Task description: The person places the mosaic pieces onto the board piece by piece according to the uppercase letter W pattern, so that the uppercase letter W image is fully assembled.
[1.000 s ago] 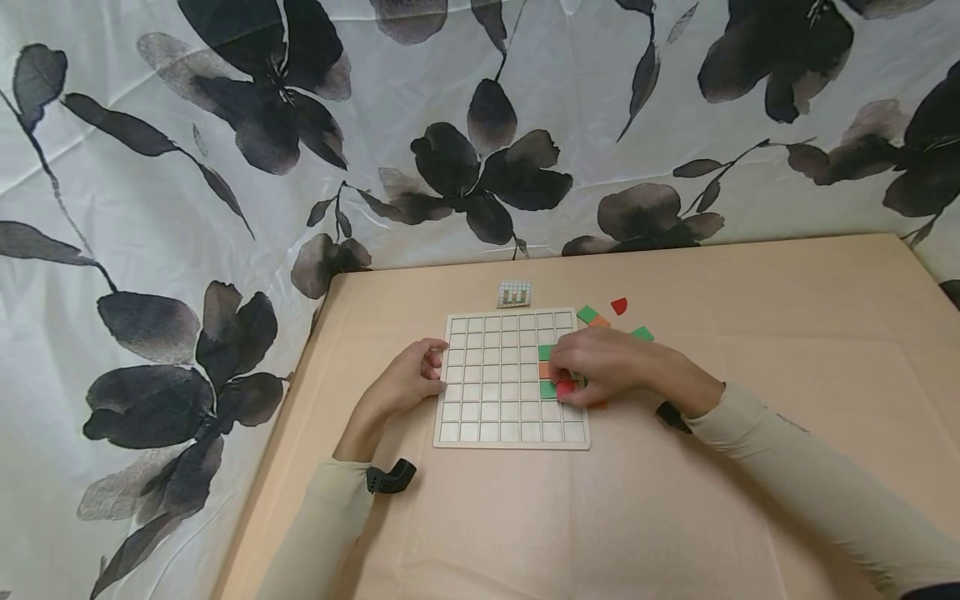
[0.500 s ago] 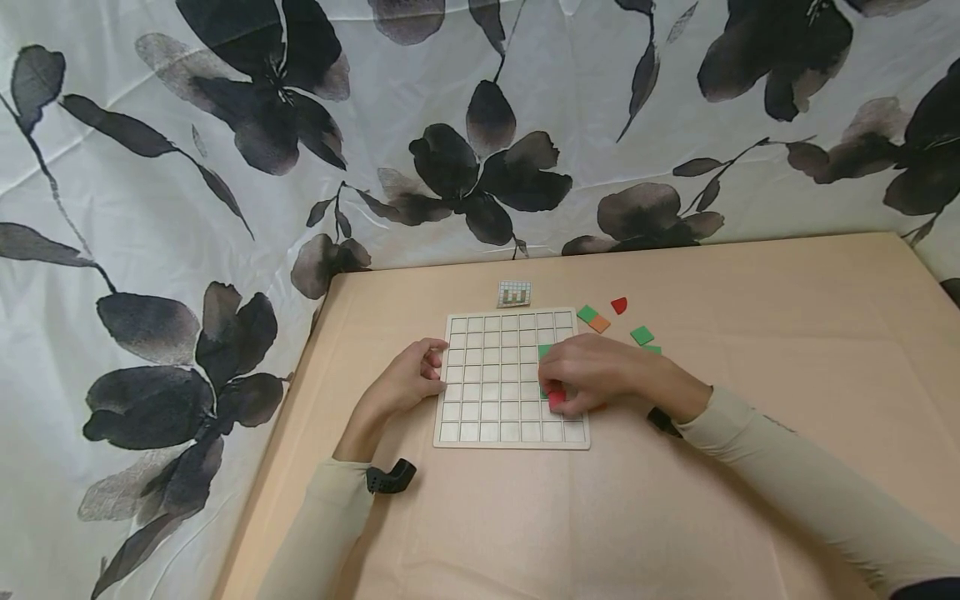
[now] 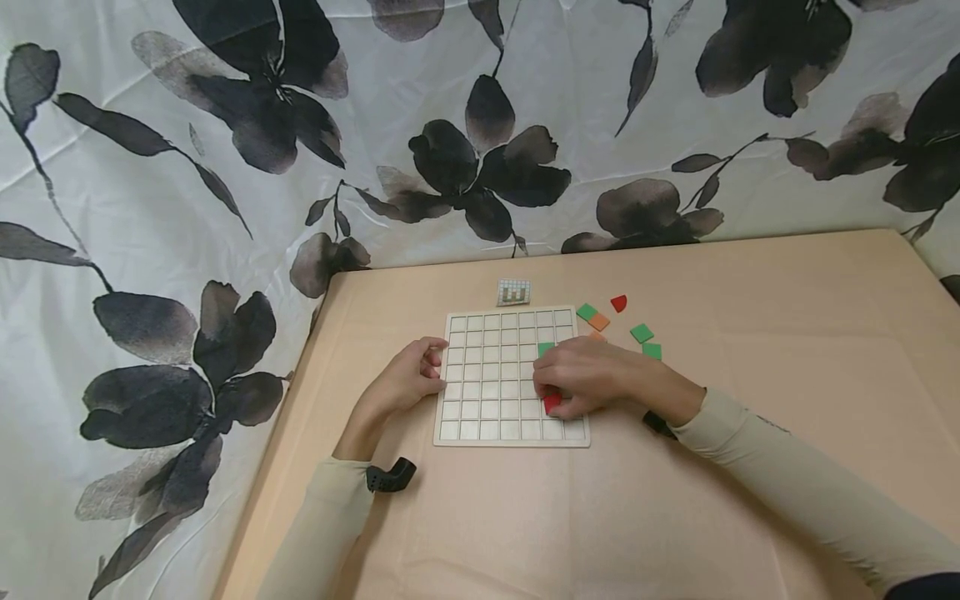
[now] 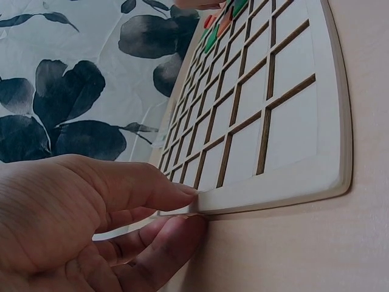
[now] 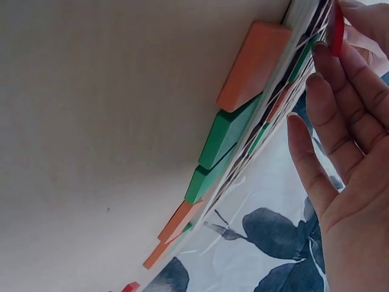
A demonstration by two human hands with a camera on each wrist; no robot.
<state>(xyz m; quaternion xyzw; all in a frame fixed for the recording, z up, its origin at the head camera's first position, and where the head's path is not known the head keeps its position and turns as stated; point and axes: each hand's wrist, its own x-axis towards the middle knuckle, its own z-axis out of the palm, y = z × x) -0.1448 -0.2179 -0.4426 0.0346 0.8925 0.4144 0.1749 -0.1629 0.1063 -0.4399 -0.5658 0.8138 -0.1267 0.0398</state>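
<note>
While the left hand [image 3: 401, 379] holds the board [image 3: 480, 410] by its rim at nine o'clock, fingers bent and tips against the edge, the right hand [image 3: 581, 375] reaches in from four o'clock. Its thumb and a finger pinch a red tile [image 3: 552, 405] over the board's four o'clock side; whether that tile touches the board, I cannot tell. Just beside it, the right wrist view shows green tiles [image 5: 258, 137] and an orange tile [image 5: 281, 102] in line on the board, orange between the greens, mostly hidden from the head by the hand.

Off the board, between one and three o'clock, lie a loose red tile [image 3: 618, 303], loose green tiles [image 3: 642, 333] and loose orange tiles [image 3: 598, 321], some near one another. A small gridded card [image 3: 513, 292] sits just beyond the twelve o'clock edge. Everything rests on a tan table [image 3: 480, 517], with flowered cloth [image 3: 375, 108] behind it at twelve and along nine.
</note>
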